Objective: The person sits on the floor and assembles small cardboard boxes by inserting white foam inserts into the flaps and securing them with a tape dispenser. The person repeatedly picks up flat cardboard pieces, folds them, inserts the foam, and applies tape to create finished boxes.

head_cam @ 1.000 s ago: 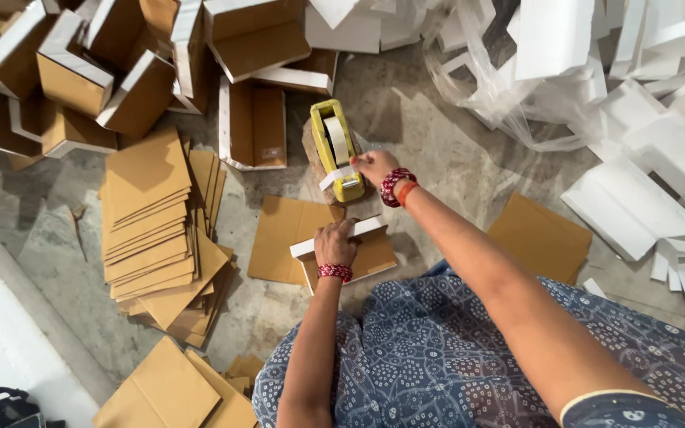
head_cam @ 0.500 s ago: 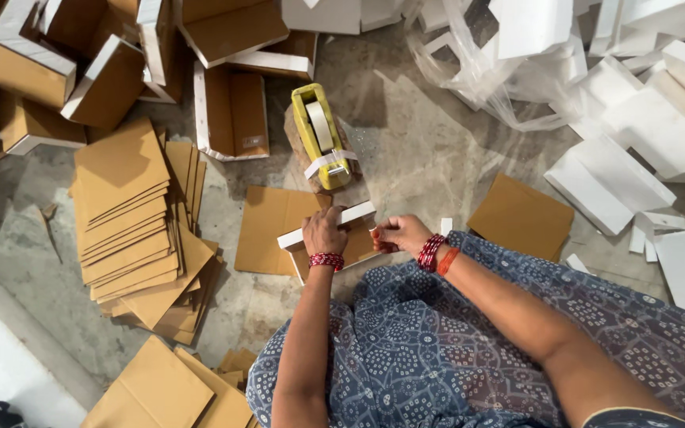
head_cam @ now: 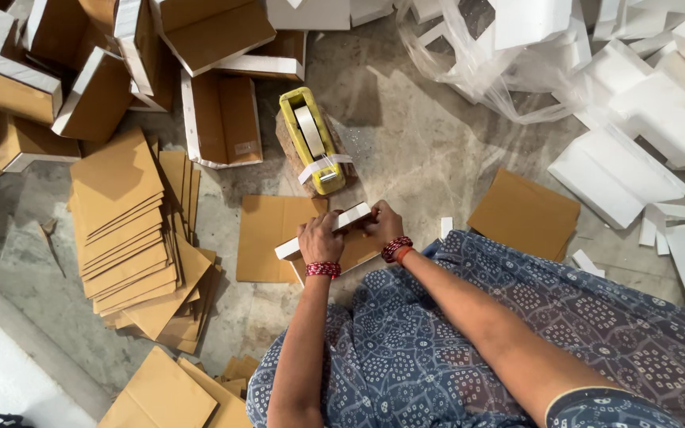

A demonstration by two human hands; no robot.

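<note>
A small cardboard box (head_cam: 323, 231) with white edges rests on a flat brown cardboard sheet (head_cam: 269, 238) on the floor in front of my lap. My left hand (head_cam: 319, 238) grips the box's left part, and my right hand (head_cam: 384, 224) presses on its right end. Both wrists wear red bangles. Just beyond the box stands a yellow tape dispenser (head_cam: 313, 143) mounted on a block, a strip of white tape hanging across its near end. Neither hand touches the dispenser.
A fanned stack of flat cardboard sheets (head_cam: 132, 230) lies at the left. Folded open boxes (head_cam: 216, 119) are piled at the top left. White foam pieces (head_cam: 620, 170) and clear plastic wrap (head_cam: 485, 63) lie at the right. Another cardboard sheet (head_cam: 525, 214) sits right of my hands.
My right hand left the tape dispenser and came down onto the small box. Both hands now hold the box together.
</note>
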